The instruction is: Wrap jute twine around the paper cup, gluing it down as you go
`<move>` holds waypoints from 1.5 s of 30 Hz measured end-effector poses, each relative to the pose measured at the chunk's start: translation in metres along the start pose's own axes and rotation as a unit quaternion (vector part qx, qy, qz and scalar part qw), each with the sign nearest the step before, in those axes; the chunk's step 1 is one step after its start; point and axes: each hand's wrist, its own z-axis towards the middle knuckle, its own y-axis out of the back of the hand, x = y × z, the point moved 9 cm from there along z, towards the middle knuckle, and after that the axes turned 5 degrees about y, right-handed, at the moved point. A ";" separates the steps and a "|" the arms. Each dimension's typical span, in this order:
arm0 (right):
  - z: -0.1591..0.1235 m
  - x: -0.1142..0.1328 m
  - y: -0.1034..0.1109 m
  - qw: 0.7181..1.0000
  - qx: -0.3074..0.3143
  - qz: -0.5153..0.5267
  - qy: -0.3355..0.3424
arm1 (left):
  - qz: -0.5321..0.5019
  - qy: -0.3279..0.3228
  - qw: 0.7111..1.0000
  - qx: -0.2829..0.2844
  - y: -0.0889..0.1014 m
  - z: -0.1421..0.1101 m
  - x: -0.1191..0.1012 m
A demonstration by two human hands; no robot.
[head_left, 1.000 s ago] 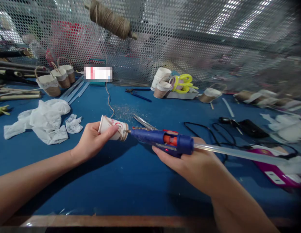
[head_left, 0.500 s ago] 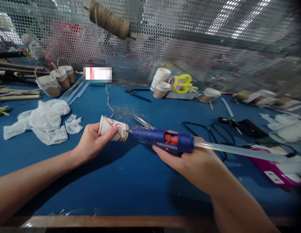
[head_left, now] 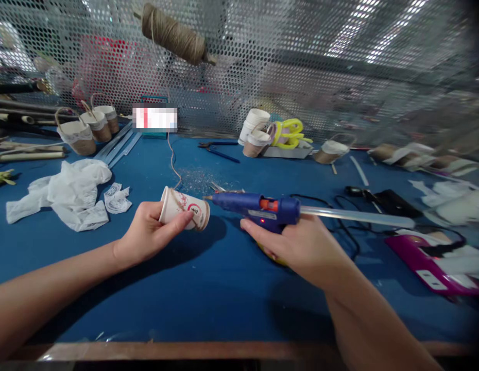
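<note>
My left hand (head_left: 149, 234) is closed round a small paper cup (head_left: 184, 207) lying on its side, its base end wrapped in jute twine. A strand of twine (head_left: 173, 159) runs from the cup up to a hanging twine spool (head_left: 173, 35). My right hand (head_left: 301, 246) grips a blue hot glue gun (head_left: 258, 207) with an orange trigger and a clear glue stick (head_left: 355, 216) sticking out behind. The gun's nozzle sits just above the cup's base end, a small gap apart.
On the blue table (head_left: 208, 288) lie scissors (head_left: 224, 188), crumpled white lace and plastic (head_left: 65, 190), finished twine-wrapped cup baskets (head_left: 87, 129), stacked cups (head_left: 255, 129), pliers (head_left: 218, 148), black cables (head_left: 340, 206) and a magenta object (head_left: 428, 263). A perforated metal screen (head_left: 301, 62) stands behind.
The glue gun's nozzle has lifted off the cup's base end and risen slightly. My left hand has turned the cup a little and shifted it right.
</note>
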 end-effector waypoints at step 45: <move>0.036 0.034 -0.089 0.830 0.192 0.512 -0.110 | 0.032 -0.089 0.980 0.173 -0.032 -0.022 -0.028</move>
